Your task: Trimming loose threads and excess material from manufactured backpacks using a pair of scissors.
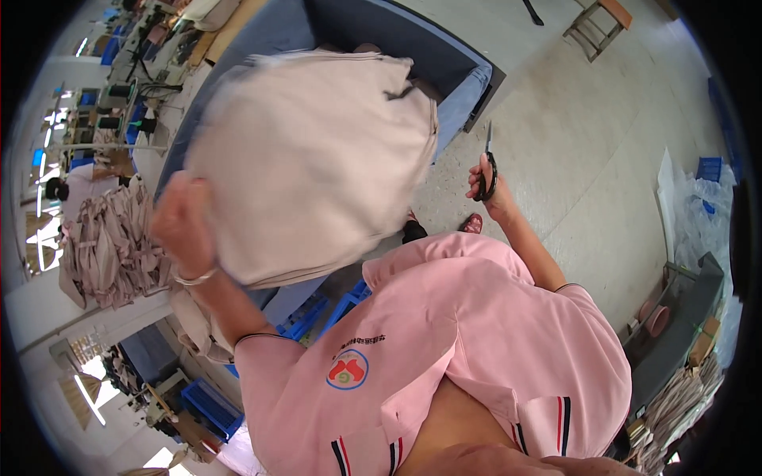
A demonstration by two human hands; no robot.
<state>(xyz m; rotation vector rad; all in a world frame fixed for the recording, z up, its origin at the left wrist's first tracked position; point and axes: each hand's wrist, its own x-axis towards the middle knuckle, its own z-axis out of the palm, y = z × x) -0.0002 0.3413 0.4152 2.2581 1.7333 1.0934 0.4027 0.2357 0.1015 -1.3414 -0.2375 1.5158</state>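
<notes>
A broad cream fabric piece [317, 159] spreads in front of me, over a blue-grey cloth-lined bin [456, 103]. It is blurred along its left side, and dark stitching shows along its right edge. My left hand [186, 226], with a bracelet at the wrist, is closed at the fabric's left edge; motion blur softens its fingers. Off to the right, away from the fabric, my right hand [494, 190] grips a pair of scissors [490, 176] by the black handles. Their blades point away from me.
A wooden stool [599, 28] stands at the far right. Bundled beige garment pieces [115, 242] hang at left, near sewing tables and a person [79, 190]. Blue crates [210, 406] sit lower left. Clear plastic bags [702, 202] and a grey bench [683, 333] line the right side.
</notes>
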